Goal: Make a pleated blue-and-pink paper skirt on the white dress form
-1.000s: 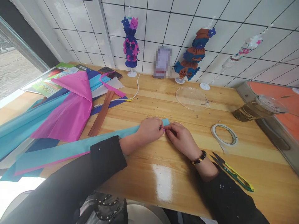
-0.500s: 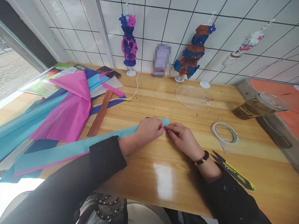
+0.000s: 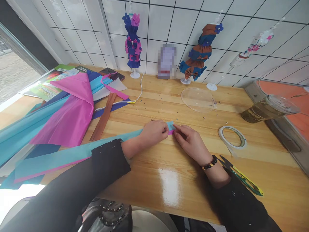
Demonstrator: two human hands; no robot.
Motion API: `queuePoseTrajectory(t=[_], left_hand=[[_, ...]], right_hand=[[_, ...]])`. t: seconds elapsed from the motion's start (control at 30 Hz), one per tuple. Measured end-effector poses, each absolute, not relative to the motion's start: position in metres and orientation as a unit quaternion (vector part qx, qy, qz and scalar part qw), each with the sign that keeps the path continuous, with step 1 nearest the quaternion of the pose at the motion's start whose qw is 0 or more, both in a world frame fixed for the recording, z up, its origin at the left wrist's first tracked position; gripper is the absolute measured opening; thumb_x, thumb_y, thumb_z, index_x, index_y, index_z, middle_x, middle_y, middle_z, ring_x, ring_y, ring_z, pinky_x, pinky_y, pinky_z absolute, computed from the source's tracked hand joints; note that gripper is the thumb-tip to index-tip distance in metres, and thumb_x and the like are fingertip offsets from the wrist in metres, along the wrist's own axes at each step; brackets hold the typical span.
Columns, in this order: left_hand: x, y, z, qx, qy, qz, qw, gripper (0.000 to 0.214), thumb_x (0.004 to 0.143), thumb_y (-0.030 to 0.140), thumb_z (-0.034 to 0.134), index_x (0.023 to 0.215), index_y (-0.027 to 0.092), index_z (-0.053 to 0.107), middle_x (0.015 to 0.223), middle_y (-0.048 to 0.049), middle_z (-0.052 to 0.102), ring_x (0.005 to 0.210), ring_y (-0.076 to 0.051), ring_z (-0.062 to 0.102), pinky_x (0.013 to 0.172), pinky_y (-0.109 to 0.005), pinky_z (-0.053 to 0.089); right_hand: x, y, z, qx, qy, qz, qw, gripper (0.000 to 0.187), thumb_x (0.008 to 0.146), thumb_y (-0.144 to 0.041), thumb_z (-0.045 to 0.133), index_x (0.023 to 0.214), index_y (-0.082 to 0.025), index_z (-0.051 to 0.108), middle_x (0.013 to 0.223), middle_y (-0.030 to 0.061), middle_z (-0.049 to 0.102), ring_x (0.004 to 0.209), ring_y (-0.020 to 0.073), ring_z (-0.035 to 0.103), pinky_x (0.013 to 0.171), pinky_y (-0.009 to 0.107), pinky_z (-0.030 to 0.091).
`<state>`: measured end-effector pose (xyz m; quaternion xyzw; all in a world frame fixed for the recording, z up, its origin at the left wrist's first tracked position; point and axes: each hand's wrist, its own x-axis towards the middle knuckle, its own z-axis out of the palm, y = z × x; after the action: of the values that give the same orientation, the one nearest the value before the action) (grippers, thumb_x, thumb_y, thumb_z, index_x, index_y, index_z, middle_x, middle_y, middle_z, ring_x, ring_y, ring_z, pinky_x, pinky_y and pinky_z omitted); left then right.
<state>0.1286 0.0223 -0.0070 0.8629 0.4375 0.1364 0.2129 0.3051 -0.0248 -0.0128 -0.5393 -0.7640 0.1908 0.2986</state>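
A long light-blue strip (image 3: 72,153) with a pink lower edge, crepe paper or thin cloth, runs from the left side of the table under my left forearm. My left hand (image 3: 154,132) is closed, its fingertips pinching the strip near the right end. At that end, the thumb and forefinger of my right hand (image 3: 189,140) hold the strip's edge. A short stretch of blue with pink below it shows between my two hands. A roll of white tape (image 3: 220,134) and yellow-green thread snips (image 3: 246,180) lie to the right of my right hand.
Pink sheets (image 3: 72,112), blue sheets and a brown strip (image 3: 103,119) are piled at the left. A clear round disc (image 3: 198,100) lies at the back. Decorated figures (image 3: 132,42) stand by the tiled wall. A lidded cup (image 3: 263,109) is at the right.
The fingers of my right hand have shifted slightly right and up along the strip's end, showing more of its pink edge. My left hand has hardly moved.
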Motion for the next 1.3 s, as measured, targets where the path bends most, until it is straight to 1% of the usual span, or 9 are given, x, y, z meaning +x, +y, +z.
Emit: queuePoseTrajectory(t=[0.07, 0.17, 0.3, 0.43, 0.57, 0.77, 0.9, 1.07, 1.3], left_hand=[[0.1275, 0.0239, -0.0087, 0.864, 0.429, 0.140, 0.224, 0.020, 0.079, 0.026, 0.046, 0.076, 0.020, 0.065, 0.081, -0.0013, 0.066, 0.073, -0.015, 0.058, 0.068, -0.026, 0.043], [0.1263, 0.0254, -0.0112, 0.864, 0.424, 0.142, 0.231, 0.019, 0.078, 0.027, 0.047, 0.075, 0.021, 0.064, 0.080, -0.0005, 0.066, 0.073, -0.015, 0.058, 0.069, -0.027, 0.043], [0.1266, 0.0252, -0.0116, 0.864, 0.421, 0.142, 0.235, 0.020, 0.079, 0.028, 0.046, 0.077, 0.021, 0.065, 0.081, -0.0004, 0.066, 0.074, -0.015, 0.058, 0.070, -0.026, 0.043], [0.1274, 0.0243, -0.0088, 0.864, 0.422, 0.144, 0.234, 0.020, 0.079, 0.029, 0.046, 0.077, 0.021, 0.065, 0.080, 0.0000, 0.067, 0.074, -0.015, 0.058, 0.070, -0.027, 0.043], [0.1269, 0.0244, -0.0060, 0.867, 0.416, 0.143, 0.235, 0.021, 0.080, 0.030, 0.046, 0.076, 0.021, 0.064, 0.080, 0.0002, 0.067, 0.073, -0.015, 0.058, 0.068, -0.026, 0.043], [0.1251, 0.0245, -0.0049, 0.871, 0.409, 0.137, 0.233, 0.022, 0.080, 0.030, 0.045, 0.078, 0.021, 0.065, 0.081, 0.0003, 0.067, 0.074, -0.015, 0.058, 0.067, -0.025, 0.042], [0.1245, 0.0234, -0.0051, 0.877, 0.404, 0.137, 0.221, 0.021, 0.081, 0.030, 0.046, 0.079, 0.021, 0.065, 0.082, 0.0000, 0.068, 0.075, -0.015, 0.059, 0.069, -0.026, 0.042], [0.1247, 0.0219, -0.0062, 0.882, 0.398, 0.148, 0.202, 0.018, 0.082, 0.029, 0.047, 0.081, 0.020, 0.063, 0.082, -0.0002, 0.067, 0.075, -0.015, 0.059, 0.067, -0.026, 0.041], [0.1239, 0.0216, -0.0063, 0.887, 0.390, 0.149, 0.198, 0.017, 0.081, 0.027, 0.046, 0.080, 0.020, 0.061, 0.079, 0.0004, 0.066, 0.074, -0.015, 0.058, 0.067, -0.026, 0.041]], right_hand=[[0.3051, -0.0232, -0.0135, -0.534, -0.771, 0.161, 0.309, 0.031, 0.084, -0.017, 0.049, 0.113, -0.017, 0.059, 0.086, 0.0071, 0.063, 0.082, 0.0198, 0.057, 0.077, 0.036, 0.048], [0.3050, -0.0213, -0.0150, -0.520, -0.788, 0.116, 0.308, 0.036, 0.081, -0.015, 0.052, 0.116, -0.017, 0.057, 0.095, 0.0084, 0.064, 0.089, 0.0217, 0.055, 0.082, 0.040, 0.046], [0.3036, -0.0200, -0.0175, -0.492, -0.808, 0.110, 0.305, 0.042, 0.079, -0.014, 0.054, 0.121, -0.019, 0.053, 0.102, 0.0086, 0.064, 0.094, 0.0225, 0.054, 0.085, 0.041, 0.045], [0.3010, -0.0187, -0.0194, -0.488, -0.807, 0.123, 0.309, 0.041, 0.081, -0.014, 0.051, 0.122, -0.019, 0.053, 0.095, 0.0079, 0.066, 0.090, 0.0215, 0.056, 0.083, 0.040, 0.046], [0.3000, -0.0173, -0.0206, -0.489, -0.804, 0.131, 0.312, 0.040, 0.083, -0.014, 0.049, 0.122, -0.021, 0.053, 0.089, 0.0062, 0.066, 0.086, 0.0209, 0.056, 0.080, 0.039, 0.047], [0.3007, -0.0178, -0.0190, -0.487, -0.805, 0.140, 0.309, 0.041, 0.083, -0.015, 0.048, 0.123, -0.023, 0.052, 0.090, 0.0055, 0.066, 0.087, 0.0210, 0.057, 0.081, 0.040, 0.047], [0.3015, -0.0193, -0.0170, -0.482, -0.806, 0.140, 0.313, 0.042, 0.083, -0.014, 0.049, 0.124, -0.023, 0.051, 0.090, 0.0053, 0.066, 0.086, 0.0205, 0.057, 0.080, 0.039, 0.047], [0.3017, -0.0203, -0.0164, -0.486, -0.800, 0.145, 0.320, 0.042, 0.082, -0.014, 0.050, 0.124, -0.023, 0.051, 0.089, 0.0054, 0.065, 0.084, 0.0201, 0.056, 0.079, 0.038, 0.048], [0.3019, -0.0214, -0.0163, -0.478, -0.802, 0.157, 0.321, 0.044, 0.082, -0.016, 0.050, 0.126, -0.022, 0.049, 0.092, 0.0059, 0.065, 0.087, 0.0203, 0.056, 0.082, 0.039, 0.047]])
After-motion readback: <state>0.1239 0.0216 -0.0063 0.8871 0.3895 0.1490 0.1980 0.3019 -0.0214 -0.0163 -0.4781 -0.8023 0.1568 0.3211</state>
